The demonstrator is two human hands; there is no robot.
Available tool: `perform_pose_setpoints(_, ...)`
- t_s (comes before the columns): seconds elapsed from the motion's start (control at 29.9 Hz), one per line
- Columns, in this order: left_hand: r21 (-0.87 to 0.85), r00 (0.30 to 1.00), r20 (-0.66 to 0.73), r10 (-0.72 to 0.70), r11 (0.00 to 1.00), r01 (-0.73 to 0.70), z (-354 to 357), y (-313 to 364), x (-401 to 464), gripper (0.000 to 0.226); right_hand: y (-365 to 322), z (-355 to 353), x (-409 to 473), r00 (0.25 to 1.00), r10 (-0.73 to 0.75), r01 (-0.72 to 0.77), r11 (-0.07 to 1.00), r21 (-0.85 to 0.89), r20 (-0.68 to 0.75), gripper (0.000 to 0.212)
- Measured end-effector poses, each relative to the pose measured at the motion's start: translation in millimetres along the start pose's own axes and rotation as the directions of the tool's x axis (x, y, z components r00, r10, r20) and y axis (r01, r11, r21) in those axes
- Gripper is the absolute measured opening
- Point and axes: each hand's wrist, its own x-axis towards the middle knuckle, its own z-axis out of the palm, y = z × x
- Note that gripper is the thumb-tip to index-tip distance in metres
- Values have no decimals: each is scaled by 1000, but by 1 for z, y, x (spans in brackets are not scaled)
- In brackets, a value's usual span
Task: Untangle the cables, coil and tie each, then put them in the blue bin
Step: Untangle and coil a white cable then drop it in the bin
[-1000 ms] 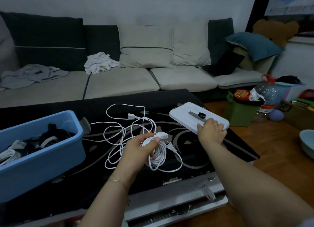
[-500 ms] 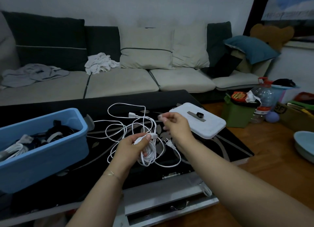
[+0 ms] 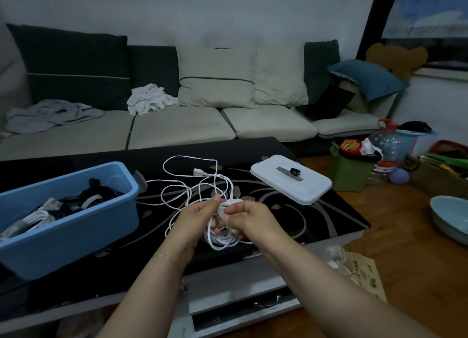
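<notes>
as if knotting, hands (image 3: 222, 218) around cable (image 3: 220, 239)

A dim room is seen: a grey sofa (image 3: 177, 125) against a pale wall (image 3: 202, 11), wooden floor (image 3: 405, 236) at right.

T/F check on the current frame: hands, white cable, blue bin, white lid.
1. Both hands, left hand and right hand, hold the white cable. True.
2. The blue bin is empty. False: it already holds cables.
3. The white lid sits on the bin. False: it lies on the table, right of the cable.
4. Part of the white cable lies loose on the table. True.
</notes>
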Motion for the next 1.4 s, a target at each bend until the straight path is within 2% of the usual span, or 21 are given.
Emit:
perform_pose_setpoints(0.07,-2,1000,-18,-7,1000,7,1,1,-1,38,4,0,1,1000,-19,17,995,-100,-22,11)
perform_pose_setpoints(0.17,71,1000,-7,21,997,-20,1,3,-2,35,5,-2,-2,991,-122,84,893,-442,-57,14)
perform_pose_setpoints(0.27,167,998,40,46,985,-53,1,5,-2,47,2,-4,-11,956,-287,129,618,-775,-69,19)
perform_pose_setpoints(0.33,207,995,83,51,976,-68,0,6,-3,44,2,-6,-12,890,-453,183,449,-875,-47,28)
perform_pose_setpoints(0.4,214,988,148,48,973,-80,-3,9,-6,34,3,-10,-8,826,-563,277,362,-890,27,46)
perform_pose_setpoints(0.43,211,982,185,44,974,-83,-4,9,-6,29,3,-14,-5,832,-550,323,372,-870,74,56)
perform_pose_setpoints(0.5,209,967,251,43,973,-98,-5,10,-8,26,-3,-23,-2,905,-387,382,552,-741,179,68)
perform_pose_setpoints(0.57,239,952,303,52,962,-129,-5,11,-10,25,-9,-31,-1,930,-208,355,720,-597,302,60)
perform_pose_setpoints(0.64,276,942,327,70,947,-167,-2,12,-13,24,-11,-36,0,919,-167,355,747,-562,358,48)
perform_pose_setpoints(0.74,313,938,328,114,924,-221,2,12,-16,18,-12,-36,1,915,-196,384,687,-617,352,41)
perform_pose_setpoints(0.9,319,936,313,159,911,-262,4,13,-17,13,-8,-28,-2,884,-364,447,472,-760,294,24)
perform_pose_setpoints(1.07,345,933,350,80,915,-208,-5,15,-18,22,7,-21,3,811,-512,469,278,-838,284,35)
perform_pose_setpoints(1.17,308,937,343,61,935,-174,-8,15,-18,23,15,-16,5,755,-593,434,129,-891,282,32)
perform_pose_setpoints(1.27,269,944,320,82,947,-173,-8,14,-21,22,17,-15,6,688,-689,398,98,-912,227,32)
perform_pose_setpoints(1.3,249,948,302,98,952,-178,-7,14,-21,21,17,-14,7,692,-684,402,99,-910,231,31)
perform_pose_setpoints(1.34,238,954,279,114,954,-183,-7,13,-21,20,13,-13,8,714,-662,407,126,-905,229,30)
perform_pose_setpoints(1.4,274,959,243,146,938,-212,-7,8,-20,20,7,-18,10,827,-509,425,290,-858,238,33)
